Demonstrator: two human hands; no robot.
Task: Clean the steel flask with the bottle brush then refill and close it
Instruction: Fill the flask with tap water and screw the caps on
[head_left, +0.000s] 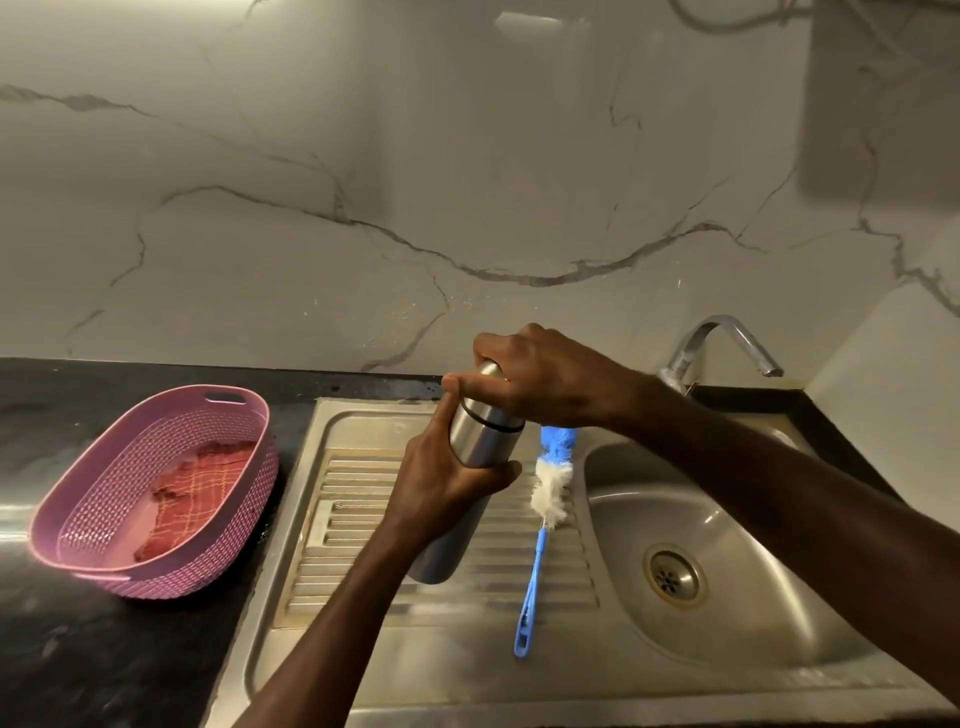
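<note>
White marble-patterned wall (363, 182) with grey veins fills the upper half of the view, above a black counter (78, 649) that holds a steel sink unit. On the ribbed draining board (353, 519) of that unit, a person holds a steel flask (480, 441) tilted, its base low toward the viewer and its top leaning away. The left hand (447, 478) wraps around the middle of the flask body, fingers curled firmly around it. The right hand (535, 379) reaches in from the right and grips the cap (491, 371) at the flask's top, fingers closed over it (whether the cap is loose or tight cannot be told). Just right of the flask, a bottle brush (543, 530) lies on the draining board, its blue and white bristle head pointing toward the wall and its thin blue handle pointing toward the viewer; neither hand touches it. Right of the brush is the sink bowl (753, 519) with a round drain (674, 576), and a curved steel tap (722, 345) stands behind it. On the counter to the left, well apart from the flask, sits a pink woven-look plastic basket (93, 519) with a red checked cloth (200, 499) inside.
</note>
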